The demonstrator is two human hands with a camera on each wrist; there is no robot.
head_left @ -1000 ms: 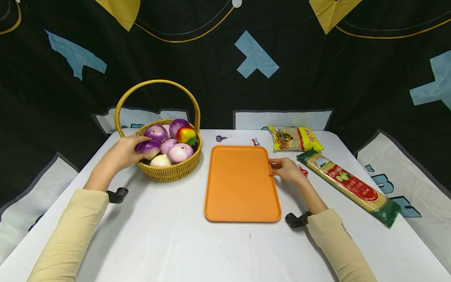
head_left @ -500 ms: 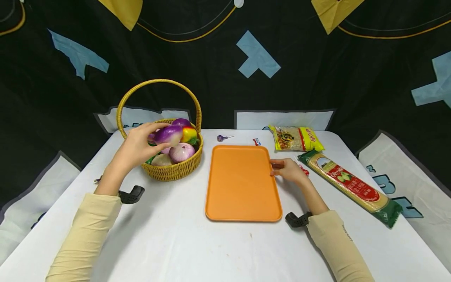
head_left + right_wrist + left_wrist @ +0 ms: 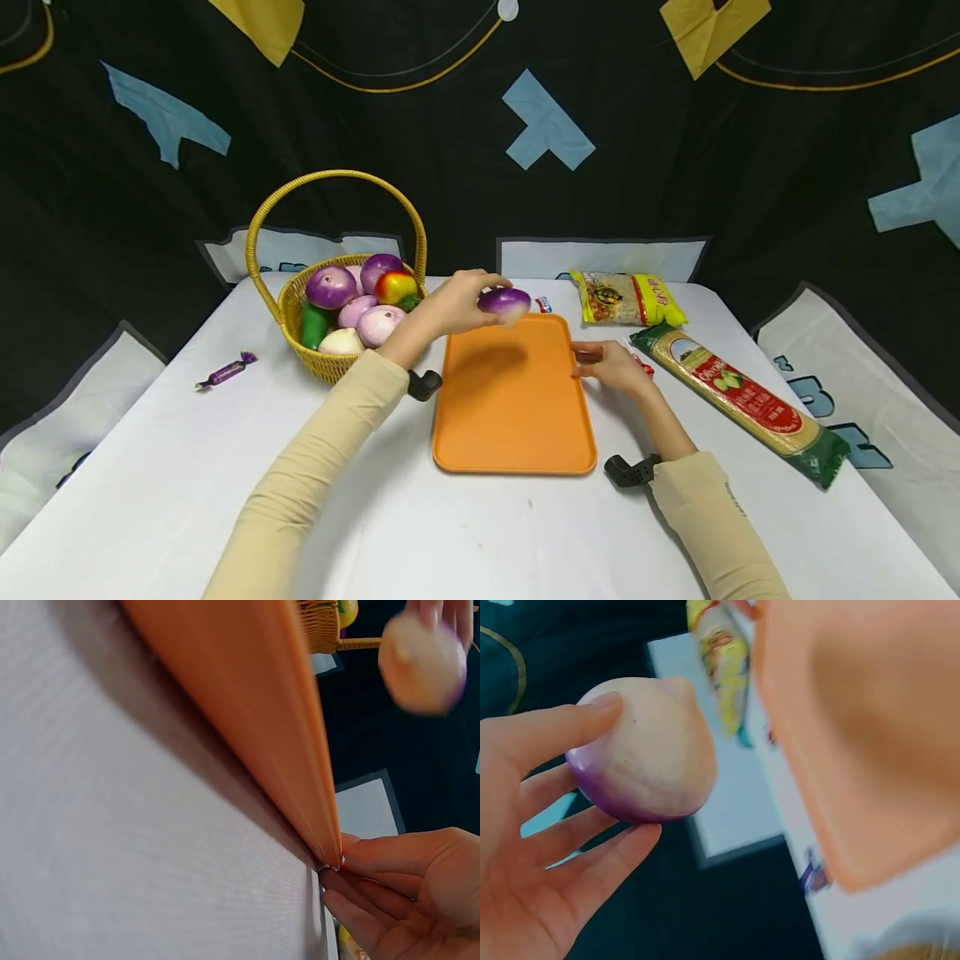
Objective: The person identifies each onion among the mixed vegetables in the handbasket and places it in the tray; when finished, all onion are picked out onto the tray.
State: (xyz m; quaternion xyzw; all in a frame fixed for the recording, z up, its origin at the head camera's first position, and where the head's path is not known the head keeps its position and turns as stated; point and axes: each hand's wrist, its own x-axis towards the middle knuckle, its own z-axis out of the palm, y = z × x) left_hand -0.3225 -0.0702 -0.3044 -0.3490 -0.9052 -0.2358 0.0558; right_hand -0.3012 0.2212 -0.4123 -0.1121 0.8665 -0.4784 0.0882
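My left hand [image 3: 459, 304] holds a round turnip [image 3: 505, 302], purple on one side and cream-white on the other, above the far edge of the orange tray [image 3: 517, 417]. In the left wrist view, the thumb lies across the pale side of the turnip [image 3: 649, 754] and the fingers support it from below. At the tray's right edge, my right hand [image 3: 615, 367] pinches the rim. The right wrist view shows its thumb on top of the rim and fingers beneath. Several onions, a red-yellow pepper and a green vegetable fill the wicker basket [image 3: 352, 367].
A yellow food bag [image 3: 626, 298] lies at the back right, beside a long spaghetti pack [image 3: 738, 392]. A purple wrapped candy [image 3: 226, 371] lies left of the basket. Small wrapped sweets [image 3: 543, 304] are near the tray, one red beside my right hand.
My left hand has lifted the turnip from the basket and carried it right, over the tray, uncovering the green vegetable and purple candy. The right hand stays at the tray's edge.
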